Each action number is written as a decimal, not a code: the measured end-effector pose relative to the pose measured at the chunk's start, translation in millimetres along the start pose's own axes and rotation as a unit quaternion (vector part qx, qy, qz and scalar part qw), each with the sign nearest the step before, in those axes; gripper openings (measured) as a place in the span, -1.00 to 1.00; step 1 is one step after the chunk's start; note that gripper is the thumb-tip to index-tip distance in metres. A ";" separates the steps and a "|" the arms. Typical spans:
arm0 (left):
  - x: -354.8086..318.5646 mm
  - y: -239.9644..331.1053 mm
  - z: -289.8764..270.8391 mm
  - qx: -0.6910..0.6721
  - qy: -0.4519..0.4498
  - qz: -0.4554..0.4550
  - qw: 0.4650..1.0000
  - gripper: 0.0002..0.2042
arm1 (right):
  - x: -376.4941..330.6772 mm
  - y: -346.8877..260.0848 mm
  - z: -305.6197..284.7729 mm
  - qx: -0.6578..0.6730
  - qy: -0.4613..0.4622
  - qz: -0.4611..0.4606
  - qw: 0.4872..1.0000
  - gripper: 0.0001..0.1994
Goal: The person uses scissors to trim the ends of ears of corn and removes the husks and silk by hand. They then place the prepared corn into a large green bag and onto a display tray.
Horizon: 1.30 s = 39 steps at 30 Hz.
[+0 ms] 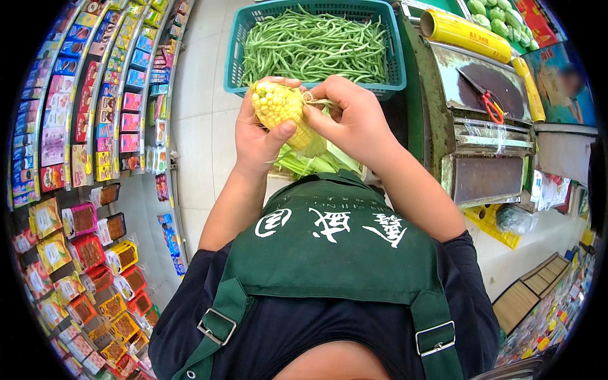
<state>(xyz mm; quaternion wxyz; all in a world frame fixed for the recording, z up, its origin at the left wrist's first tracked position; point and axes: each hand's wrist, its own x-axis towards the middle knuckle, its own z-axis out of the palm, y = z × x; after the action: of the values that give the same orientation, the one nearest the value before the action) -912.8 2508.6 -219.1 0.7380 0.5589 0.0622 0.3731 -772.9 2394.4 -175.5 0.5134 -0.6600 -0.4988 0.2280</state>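
Note:
An ear of corn with bare yellow kernels is held up in front of my green apron. My left hand wraps round it, the thumb pressed along the kernels. Fingers of my right hand pinch pale strands of silk or husk at the ear's right side. Below the ear, loose green husks show above the apron's top edge; what they rest on is hidden. Just beyond my hands stands a teal plastic crate heaped with green beans.
Shelves of colourful packaged snacks line the left side. At right, a worn metal wrapping machine carries red-handled scissors and a yellow film roll. Round green vegetables lie at the far right. Pale floor tiles run beside the shelves.

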 end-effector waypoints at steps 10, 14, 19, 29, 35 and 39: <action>-1.7 -0.5 8.7 -0.004 -0.014 0.002 1.000 -0.37 | -7.6 -7.0 -10.4 -0.110 0.018 -0.068 0.991 -0.87; -2.7 -2.2 6.7 0.012 -0.026 0.007 1.000 -0.36 | -5.0 -7.7 -8.9 -0.115 0.004 -0.060 0.992 -0.87; -2.6 0.5 10.8 0.003 -0.011 0.010 1.000 -0.37 | -3.7 -4.0 -6.4 -0.028 0.031 -0.039 0.998 -0.89; -0.2 -5.2 0.7 -0.035 0.071 0.006 0.997 -0.33 | -0.3 12.8 -0.2 0.389 -0.031 0.106 0.915 -0.93; -2.3 -2.0 1.0 0.036 0.029 0.033 0.998 -0.35 | -2.4 -10.8 -3.3 0.027 -0.023 0.040 0.999 -0.85; -5.0 -0.6 2.6 0.026 0.022 0.036 0.999 -0.37 | -3.7 -9.8 -3.8 -0.069 -0.017 -0.032 0.997 -0.84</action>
<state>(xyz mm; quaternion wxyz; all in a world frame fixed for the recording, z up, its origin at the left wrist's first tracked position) -914.8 2503.4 -220.3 0.7078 0.5714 0.0679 0.4098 -775.5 2389.2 -166.0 0.4653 -0.6735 -0.5428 0.1876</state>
